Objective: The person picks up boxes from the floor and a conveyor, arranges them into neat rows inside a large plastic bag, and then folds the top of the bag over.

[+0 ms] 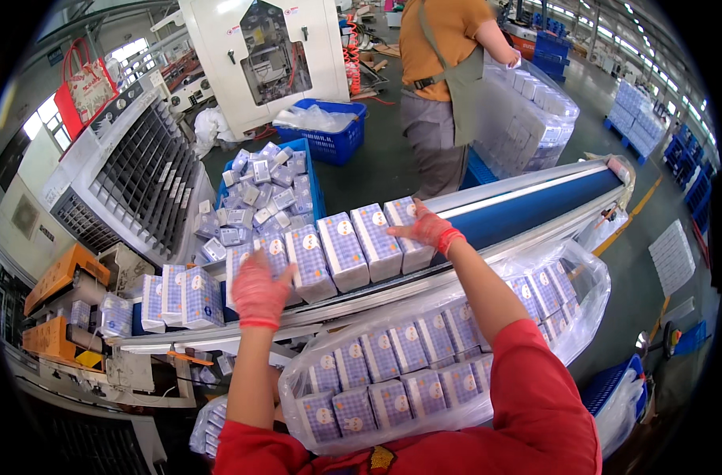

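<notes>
A row of wrapped tissue packs (342, 252), white and blue-violet checked, stands upright on the conveyor belt. My left hand (262, 289), in a thin reddish see-through glove, is over the packs toward the row's left end. Its fingers are spread and slightly blurred, and they partly hide the packs behind. At the row's right end my right hand (430, 231), gloved alike, has its fingers around the last pack (407, 237), thumb toward the neighbouring one. Just below the conveyor, a clear plastic bag (586, 297) holds two rows of the same packs.
The blue belt (535, 207) runs on to the right. Behind it are a blue crate (317, 178) heaped with packs, a grey louvred unit (143, 182) and a blue basket (329, 142). Across the conveyor, a person (436, 95) in an apron stands beside bagged packs (527, 119).
</notes>
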